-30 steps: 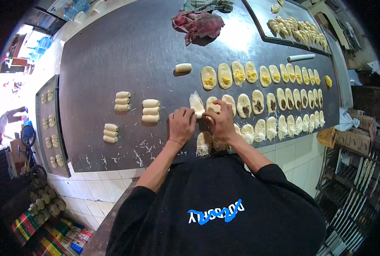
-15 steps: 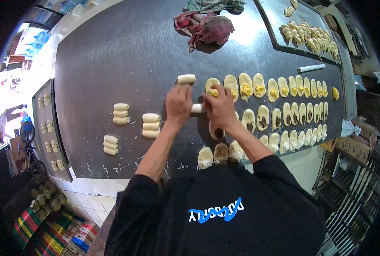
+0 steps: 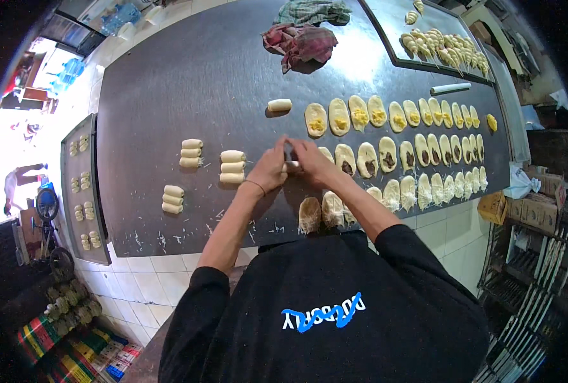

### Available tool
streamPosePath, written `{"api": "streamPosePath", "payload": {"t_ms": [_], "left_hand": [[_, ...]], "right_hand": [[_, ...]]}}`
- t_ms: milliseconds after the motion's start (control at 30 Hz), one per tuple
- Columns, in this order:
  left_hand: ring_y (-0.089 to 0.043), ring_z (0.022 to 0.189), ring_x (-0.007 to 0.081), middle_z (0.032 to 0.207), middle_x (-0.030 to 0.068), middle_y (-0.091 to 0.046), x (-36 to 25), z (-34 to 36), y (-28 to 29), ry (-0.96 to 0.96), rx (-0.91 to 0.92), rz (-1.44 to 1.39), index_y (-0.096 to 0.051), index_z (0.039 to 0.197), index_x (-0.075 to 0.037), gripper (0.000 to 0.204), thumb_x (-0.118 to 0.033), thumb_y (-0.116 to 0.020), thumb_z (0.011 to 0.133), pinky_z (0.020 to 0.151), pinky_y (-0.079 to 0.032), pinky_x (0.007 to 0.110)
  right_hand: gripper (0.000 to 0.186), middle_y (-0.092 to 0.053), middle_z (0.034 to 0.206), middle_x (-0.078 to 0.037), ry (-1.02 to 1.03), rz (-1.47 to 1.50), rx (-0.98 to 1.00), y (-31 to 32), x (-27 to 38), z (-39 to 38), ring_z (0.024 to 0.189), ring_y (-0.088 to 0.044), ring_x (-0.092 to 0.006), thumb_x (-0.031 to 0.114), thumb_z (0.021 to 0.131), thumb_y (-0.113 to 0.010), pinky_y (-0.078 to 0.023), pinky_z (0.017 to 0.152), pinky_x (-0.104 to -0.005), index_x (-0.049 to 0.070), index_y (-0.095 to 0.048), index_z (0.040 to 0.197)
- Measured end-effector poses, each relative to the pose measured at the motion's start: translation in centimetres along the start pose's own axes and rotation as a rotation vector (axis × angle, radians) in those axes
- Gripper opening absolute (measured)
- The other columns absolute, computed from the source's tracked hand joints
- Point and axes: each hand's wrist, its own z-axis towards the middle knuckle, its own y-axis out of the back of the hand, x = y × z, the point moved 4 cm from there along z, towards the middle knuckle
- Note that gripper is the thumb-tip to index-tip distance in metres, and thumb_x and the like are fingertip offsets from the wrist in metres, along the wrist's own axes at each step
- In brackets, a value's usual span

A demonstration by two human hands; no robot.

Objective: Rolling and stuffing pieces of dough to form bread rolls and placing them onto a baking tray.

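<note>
One dough roll [image 3: 292, 166] sits between left hand [image 3: 268, 168] and right hand [image 3: 314, 163], now drawn closer together. Rolling appears unfinished; grip unclear.

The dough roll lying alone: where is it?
Head view, upper middle: the dough roll lies beyond the left hand, left of the nearest yellow-topped dough piece.

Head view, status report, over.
Left bare hand and right bare hand close together at small cream cylindrical dough roll; roll partly hidden; flat oval dark-filled dough piece close at right.
</note>
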Motion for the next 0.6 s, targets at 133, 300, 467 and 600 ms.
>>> {"api": "streamPosePath", "payload": {"t_ms": [133,300,467,600], "left_hand": [[-0.058,0.099,0.0362,0.105,0.0182,-0.058,0.8,-1.9,-2.2,-0.057,-0.138,0.001,-0.028,0.143,0.000,0.085,0.000,-0.069,0.069,0.086,-0.048,0.042],[-0.057,0.092,0.0328,0.103,0.0144,-0.056,-0.1,-3.8,-1.1,0.037,-0.278,-0.180,-0.034,0.142,-0.001,0.085,0.002,-0.070,0.066,0.083,-0.049,0.040],[-0.058,0.087,0.0204,0.115,0.0134,-0.050,0.4,0.7,2.1,0.120,-0.374,-0.309,-0.035,0.142,-0.001,0.081,0.006,-0.067,0.068,0.079,-0.050,0.031],[-0.058,0.087,0.0181,0.125,0.0149,-0.045,2.7,6.5,4.9,0.111,-0.498,-0.287,-0.034,0.142,-0.001,0.080,0.006,-0.068,0.070,0.079,-0.053,0.028]], "right_hand": [[0.078,-0.054,0.117,-0.022,-0.081,0.155,0.203,-0.8,0.1,-1.4,0.107,-0.054,-0.0388,-0.001,0.067,-0.074,-0.046,0.090,-0.0419,0.002,-0.039,0.136],[0.075,-0.059,0.105,-0.019,-0.204,0.100,-0.098,0.7,1.7,-2.5,0.097,-0.059,-0.0372,-0.007,0.067,-0.069,-0.048,0.085,-0.0414,0.002,-0.039,0.136],[0.064,-0.060,0.099,-0.016,-0.198,0.195,-0.222,1.7,0.4,1.8,0.089,-0.061,-0.0336,-0.006,0.073,-0.063,-0.050,0.079,-0.0391,0.004,-0.042,0.133],[0.059,-0.060,0.096,-0.016,-0.180,0.134,-0.411,2.7,-2.0,7.7,0.085,-0.062,-0.0328,-0.006,0.075,-0.062,-0.050,0.077,-0.0394,0.002,-0.042,0.130]]}}
